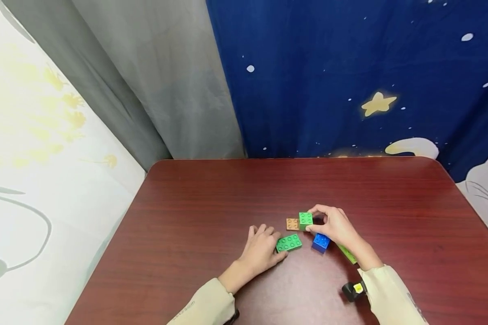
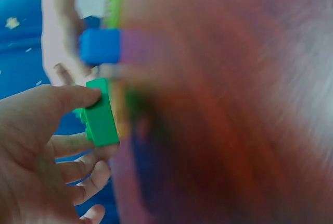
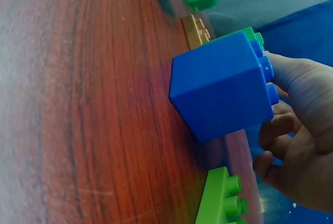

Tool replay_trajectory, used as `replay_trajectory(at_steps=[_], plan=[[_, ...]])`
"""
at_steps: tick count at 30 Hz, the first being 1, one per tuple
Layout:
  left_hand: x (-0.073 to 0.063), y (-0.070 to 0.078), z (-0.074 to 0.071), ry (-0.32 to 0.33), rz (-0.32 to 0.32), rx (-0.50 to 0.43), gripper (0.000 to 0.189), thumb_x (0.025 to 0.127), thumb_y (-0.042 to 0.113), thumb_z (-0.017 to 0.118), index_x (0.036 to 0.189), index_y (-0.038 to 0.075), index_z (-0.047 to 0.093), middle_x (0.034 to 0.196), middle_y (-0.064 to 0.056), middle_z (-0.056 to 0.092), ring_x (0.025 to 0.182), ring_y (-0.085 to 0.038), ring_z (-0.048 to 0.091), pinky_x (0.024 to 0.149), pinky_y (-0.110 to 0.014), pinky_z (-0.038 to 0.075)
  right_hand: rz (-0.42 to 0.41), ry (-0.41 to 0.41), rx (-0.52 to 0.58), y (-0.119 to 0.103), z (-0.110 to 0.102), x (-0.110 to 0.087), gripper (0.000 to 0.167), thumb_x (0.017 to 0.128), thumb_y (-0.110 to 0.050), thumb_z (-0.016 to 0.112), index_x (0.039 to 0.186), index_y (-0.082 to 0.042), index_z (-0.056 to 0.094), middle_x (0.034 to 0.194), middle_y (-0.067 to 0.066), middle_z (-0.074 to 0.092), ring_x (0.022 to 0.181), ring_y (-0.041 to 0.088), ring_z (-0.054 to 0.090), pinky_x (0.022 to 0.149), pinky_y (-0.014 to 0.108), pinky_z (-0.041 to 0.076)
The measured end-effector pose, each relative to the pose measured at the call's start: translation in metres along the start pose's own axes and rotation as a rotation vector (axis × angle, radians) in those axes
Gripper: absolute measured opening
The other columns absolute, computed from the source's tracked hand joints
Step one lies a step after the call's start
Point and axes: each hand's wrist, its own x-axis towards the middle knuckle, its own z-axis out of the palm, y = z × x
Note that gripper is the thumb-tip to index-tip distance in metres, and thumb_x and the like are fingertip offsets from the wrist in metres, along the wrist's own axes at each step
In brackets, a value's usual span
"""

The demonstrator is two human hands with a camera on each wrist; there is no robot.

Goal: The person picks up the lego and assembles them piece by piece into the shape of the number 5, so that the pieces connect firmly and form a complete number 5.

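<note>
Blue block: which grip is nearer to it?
Right: the right grip is close beside the blue block; the left grip is farther away, to its left.

The blue toy brick (image 3: 216, 91) looks like hard plastic, smooth-faced with a soft sheen. The long green brick (image 1: 288, 243), the small green brick (image 1: 306, 219), the lime-green brick (image 3: 216, 200) and the tan brick (image 1: 292, 224) appear the same smooth moulded plastic. The tabletop (image 1: 207, 189) has a reddish-brown wood-grain finish, glossy enough to reflect pale light. The grey curtain (image 1: 183, 90) and star-printed blue curtain (image 1: 309, 67) are matt cloth; the cream sleeves (image 1: 390, 293) are matt fabric
</note>
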Motion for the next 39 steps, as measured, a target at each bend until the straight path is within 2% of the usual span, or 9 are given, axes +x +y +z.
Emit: replay_trajectory(at_steps=[5, 7, 10, 14, 18, 27, 32, 35, 39], plan=[[0.005, -0.008, -0.026, 0.014, -0.083, -0.145, 0.036, 0.08, 0.039, 0.071, 0.1, 0.01, 0.07, 0.089, 0.002, 0.064, 0.078, -0.014, 0.046, 0.07, -0.037, 0.028, -0.004, -0.002, 0.001, 0.003, 0.001, 0.0, 0.032, 0.069, -0.019, 0.083, 0.096, -0.016, 0.067, 0.088, -0.001, 0.069, 0.051, 0.012, 0.038, 0.048, 0.025, 0.032], [0.013, -0.01, -0.035, 0.042, -0.098, -0.18, 0.037, 0.081, 0.037, 0.071, 0.105, 0.009, 0.069, 0.092, 0.002, 0.063, 0.082, -0.015, 0.046, 0.07, -0.037, 0.026, -0.017, 0.0, -0.005, 0.004, 0.001, 0.0, 0.032, 0.068, -0.018, 0.083, 0.095, -0.016, 0.067, 0.088, -0.001, 0.069, 0.05, 0.011, 0.036, 0.047, 0.025, 0.03], [0.027, -0.009, -0.039, 0.099, -0.113, -0.212, 0.037, 0.08, 0.036, 0.073, 0.107, 0.012, 0.067, 0.092, 0.003, 0.062, 0.085, -0.016, 0.044, 0.071, -0.037, 0.026, -0.035, -0.02, -0.008, 0.006, 0.001, 0.001, 0.031, 0.069, -0.02, 0.083, 0.095, -0.017, 0.066, 0.089, -0.001, 0.069, 0.049, 0.009, 0.034, 0.047, 0.025, 0.03], [0.044, -0.005, -0.032, 0.143, -0.12, -0.232, 0.035, 0.079, 0.038, 0.073, 0.104, 0.016, 0.064, 0.089, 0.006, 0.061, 0.089, -0.015, 0.043, 0.075, -0.039, 0.027, -0.041, -0.035, -0.006, 0.005, 0.001, 0.003, 0.031, 0.069, -0.021, 0.083, 0.094, -0.017, 0.066, 0.089, -0.001, 0.069, 0.051, 0.008, 0.041, 0.05, 0.025, 0.035], [0.054, -0.003, -0.024, 0.158, -0.097, -0.235, 0.032, 0.08, 0.038, 0.071, 0.106, 0.018, 0.065, 0.094, 0.007, 0.061, 0.092, -0.014, 0.042, 0.076, -0.04, 0.026, -0.03, -0.022, -0.005, 0.003, 0.0, 0.004, 0.031, 0.068, -0.021, 0.084, 0.092, -0.017, 0.065, 0.088, -0.002, 0.069, 0.053, 0.009, 0.047, 0.053, 0.026, 0.04], [0.056, -0.005, -0.015, 0.143, -0.023, -0.2, 0.033, 0.081, 0.038, 0.071, 0.11, 0.021, 0.068, 0.098, 0.008, 0.062, 0.093, -0.013, 0.042, 0.077, -0.04, 0.026, -0.032, -0.017, -0.009, 0.003, 0.003, 0.001, 0.033, 0.067, -0.02, 0.084, 0.092, -0.012, 0.064, 0.087, 0.002, 0.069, 0.055, 0.009, 0.048, 0.054, 0.026, 0.041], [0.059, -0.005, -0.011, 0.147, 0.018, -0.179, 0.035, 0.081, 0.036, 0.072, 0.113, 0.021, 0.068, 0.097, 0.008, 0.061, 0.094, -0.014, 0.041, 0.079, -0.041, 0.026, -0.007, -0.02, 0.007, 0.004, 0.002, 0.0, 0.034, 0.068, -0.019, 0.084, 0.093, -0.01, 0.063, 0.088, 0.003, 0.068, 0.055, 0.011, 0.046, 0.053, 0.026, 0.039], [0.061, -0.004, -0.012, 0.141, 0.024, -0.178, 0.035, 0.081, 0.035, 0.072, 0.114, 0.021, 0.068, 0.097, 0.007, 0.06, 0.095, -0.015, 0.04, 0.079, -0.041, 0.026, -0.02, -0.027, -0.003, 0.003, 0.0, 0.002, 0.036, 0.069, -0.02, 0.083, 0.098, -0.009, 0.063, 0.089, 0.004, 0.068, 0.057, 0.01, 0.046, 0.054, 0.026, 0.04], [0.065, 0.0, -0.015, 0.118, 0.034, -0.195, 0.036, 0.082, 0.032, 0.071, 0.115, 0.018, 0.067, 0.098, 0.004, 0.059, 0.096, -0.017, 0.04, 0.08, -0.04, 0.027, -0.075, -0.047, -0.024, 0.002, -0.007, 0.003, 0.051, 0.067, -0.021, 0.084, 0.111, -0.008, 0.061, 0.094, 0.005, 0.066, 0.061, 0.01, 0.047, 0.056, 0.026, 0.04]])
